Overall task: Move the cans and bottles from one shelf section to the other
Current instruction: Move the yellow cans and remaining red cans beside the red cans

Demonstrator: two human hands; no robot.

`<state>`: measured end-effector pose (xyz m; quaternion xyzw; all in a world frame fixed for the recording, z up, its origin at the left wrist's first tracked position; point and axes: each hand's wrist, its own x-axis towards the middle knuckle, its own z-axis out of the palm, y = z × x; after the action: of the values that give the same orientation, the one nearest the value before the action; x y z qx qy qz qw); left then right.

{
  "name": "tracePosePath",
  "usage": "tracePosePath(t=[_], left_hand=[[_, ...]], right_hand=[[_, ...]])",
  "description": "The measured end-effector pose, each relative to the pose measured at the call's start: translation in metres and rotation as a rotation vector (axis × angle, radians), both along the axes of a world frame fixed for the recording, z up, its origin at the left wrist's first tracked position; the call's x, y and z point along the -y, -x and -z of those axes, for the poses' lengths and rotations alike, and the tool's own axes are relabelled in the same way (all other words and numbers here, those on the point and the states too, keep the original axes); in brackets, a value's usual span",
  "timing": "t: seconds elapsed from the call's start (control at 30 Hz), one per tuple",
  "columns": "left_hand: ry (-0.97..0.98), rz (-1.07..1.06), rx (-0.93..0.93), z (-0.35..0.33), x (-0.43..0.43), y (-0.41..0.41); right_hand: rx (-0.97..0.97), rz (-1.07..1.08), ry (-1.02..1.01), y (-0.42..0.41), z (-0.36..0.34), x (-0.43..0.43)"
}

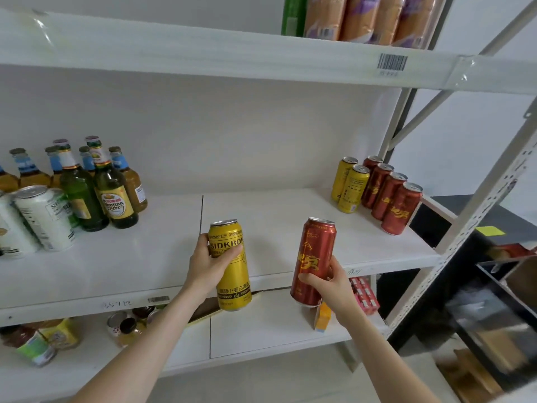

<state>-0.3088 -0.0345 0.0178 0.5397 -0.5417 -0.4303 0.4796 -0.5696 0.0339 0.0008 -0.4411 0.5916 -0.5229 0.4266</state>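
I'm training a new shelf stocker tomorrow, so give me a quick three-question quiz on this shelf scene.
1. True or false: the left hand grips the yellow can.
2. How many red cans stand on the shelf at its right end? A two, B four, C six.
3. Fill in: the right hand holds a ___ can.
Key: 1 true; 2 B; 3 red, the held red can.
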Motion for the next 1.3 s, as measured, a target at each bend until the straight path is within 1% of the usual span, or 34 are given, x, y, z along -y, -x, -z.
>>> tracePosePath(t=[0.2, 0.43, 0.77, 0.9, 1.1, 1.3], left_hand=[[0.014, 0.043, 0.014, -0.005, 0.029, 0.065], [0.029, 0.072, 0.024, -0.010, 0.037, 0.146], [0.033, 0.083, 0.012, -0.009, -0.006, 0.291], [0.041, 0.072, 0.038, -0.009, -0.022, 0.344], [0.049, 0.051, 0.092, -0.013, -0.013, 0.387], [0.076, 0.010, 0.167, -0.016, 0.029, 0.404]], right_hand=[[-0.003, 0.011, 0.024, 0.058, -0.001, 0.021], [0.012, -0.004, 0.032, 0.128, -0.002, 0.019], [-0.075, -0.061, 0.036, 0.259, -0.010, -0.015], [-0.085, -0.074, 0.028, 0.309, -0.011, -0.026], [-0.101, -0.073, 0.031, 0.353, -0.005, -0.015], [-0.129, -0.063, 0.042, 0.369, 0.006, 0.026]])
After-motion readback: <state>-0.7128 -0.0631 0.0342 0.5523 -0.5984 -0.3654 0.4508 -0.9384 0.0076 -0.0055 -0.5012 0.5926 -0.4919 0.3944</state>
